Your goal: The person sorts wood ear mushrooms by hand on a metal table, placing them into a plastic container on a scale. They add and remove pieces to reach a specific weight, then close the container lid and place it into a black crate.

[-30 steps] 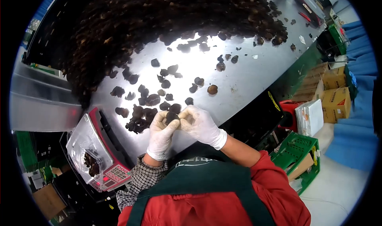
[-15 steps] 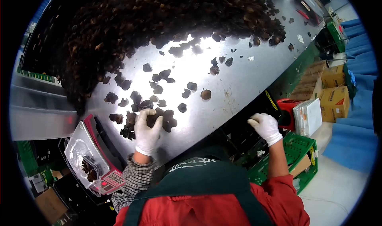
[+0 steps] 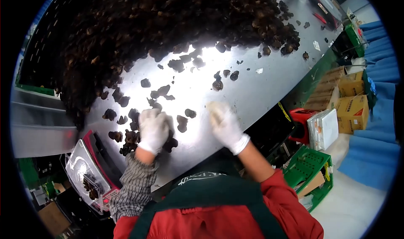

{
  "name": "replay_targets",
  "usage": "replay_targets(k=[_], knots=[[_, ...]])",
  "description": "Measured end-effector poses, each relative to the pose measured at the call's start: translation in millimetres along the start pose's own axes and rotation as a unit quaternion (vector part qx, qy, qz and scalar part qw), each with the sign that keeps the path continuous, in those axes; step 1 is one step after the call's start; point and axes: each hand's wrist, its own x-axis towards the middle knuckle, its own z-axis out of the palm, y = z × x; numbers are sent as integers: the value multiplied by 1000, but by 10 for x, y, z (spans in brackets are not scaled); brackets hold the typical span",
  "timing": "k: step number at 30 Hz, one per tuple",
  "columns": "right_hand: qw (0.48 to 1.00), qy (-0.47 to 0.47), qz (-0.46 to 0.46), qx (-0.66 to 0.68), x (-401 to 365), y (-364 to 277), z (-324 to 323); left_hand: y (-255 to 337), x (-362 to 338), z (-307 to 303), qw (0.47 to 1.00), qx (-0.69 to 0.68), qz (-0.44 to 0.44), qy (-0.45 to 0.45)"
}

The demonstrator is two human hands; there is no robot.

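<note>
Loose dark brown, ear-shaped pieces that look like wood ear mushrooms [image 3: 182, 123] lie scattered on a shiny metal table [image 3: 252, 94]. My left hand [image 3: 153, 130], in a white glove, curls over a small cluster at the near side; dark pieces [image 3: 170, 145] show beside its palm. Its fingertips are partly hidden. My right hand [image 3: 226, 125], also gloved, is over the table to the right, fingers bent together and blurred. What they hold, if anything, is hidden. Two pieces [image 3: 190, 113] lie between the hands.
A large heap of mushrooms [image 3: 181, 20] covers the table's far side. At left stands a scale [image 3: 90, 167] with pieces in its pan. Right of the table are a green crate [image 3: 309, 167], a red container [image 3: 299, 123] and cardboard boxes [image 3: 352, 113].
My right hand has swung left from beyond the table edge to over the table. A round brownish piece there is out of sight. My left hand stays at the cluster, slightly shifted.
</note>
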Motion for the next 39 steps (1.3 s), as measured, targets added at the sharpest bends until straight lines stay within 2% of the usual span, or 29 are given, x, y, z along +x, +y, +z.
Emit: replay_targets(k=[2, 3, 6, 8, 9, 12, 14, 16, 18, 20, 23, 25, 28, 30, 32, 33, 34, 36, 37, 38, 39], knots=[[991, 51, -8, -126, 380, 184, -318, 25, -53, -233, 997, -45, -52, 31], [975, 0, 92, -204, 571, 198, -448, 48, -27, -270, 997, -49, -53, 39], [953, -27, 100, -286, 915, 433, -403, 167, 260, -194, 985, -141, -73, 67], [936, -105, 94, -322, 1006, 362, -292, 231, 533, -89, 981, -161, -55, 94], [950, -79, 52, -298, 989, 400, -213, 235, 685, -33, 983, -148, -41, 102], [963, -69, 23, -259, 968, 698, -121, 216, 1189, 80, 985, -129, -10, 111], [976, -40, 30, -211, 965, 697, -200, 153, 1538, 228, 987, -104, 20, 120], [983, -28, 49, -172, 939, 729, -243, 134, 1815, 329, 990, -103, 43, 82], [992, -20, 15, -121, 843, 664, -318, 109, 2037, 315, 998, -26, -21, -46], [998, -31, 5, -60, 668, 439, -403, -24, 2106, 317, 996, -53, -59, -48], [980, -197, -17, 6, 351, 53, -239, -211, 2037, 413, 994, -97, -52, -18], [954, -289, -14, 84, 434, -256, -278, -365, 1982, 421, 988, -143, -52, 7], [980, -154, -109, -58, 852, -77, -244, -563, 1755, 259, 960, -257, -92, 57], [991, -75, -104, -38, 1269, 223, -132, -672, 1563, 86, 963, -237, -93, 82], [988, -87, -52, -118, 1607, 372, 21, -897, 1339, 119, 940, -300, -158, 40], [978, -105, -60, -169, 1726, 478, 105, -814, 1278, -50, 958, -241, -150, 44], [966, -122, -67, -220, 1795, 599, 178, -833, 1221, -63, 955, -248, -157, 40], [985, -73, -73, -137, 1828, 748, 203, -825, 1197, -86, 966, -226, -122, 28], [990, -59, -53, -116, 1849, 668, 122, -794, 1239, -100, 952, -273, -138, 0], [994, -45, -32, -95, 1872, 576, 23, -745, 1288, -128, 954, -260, -148, -34], [992, -40, -51, -112, 1904, 544, -24, -708, 1341, -71, 973, -211, -96, -4]])
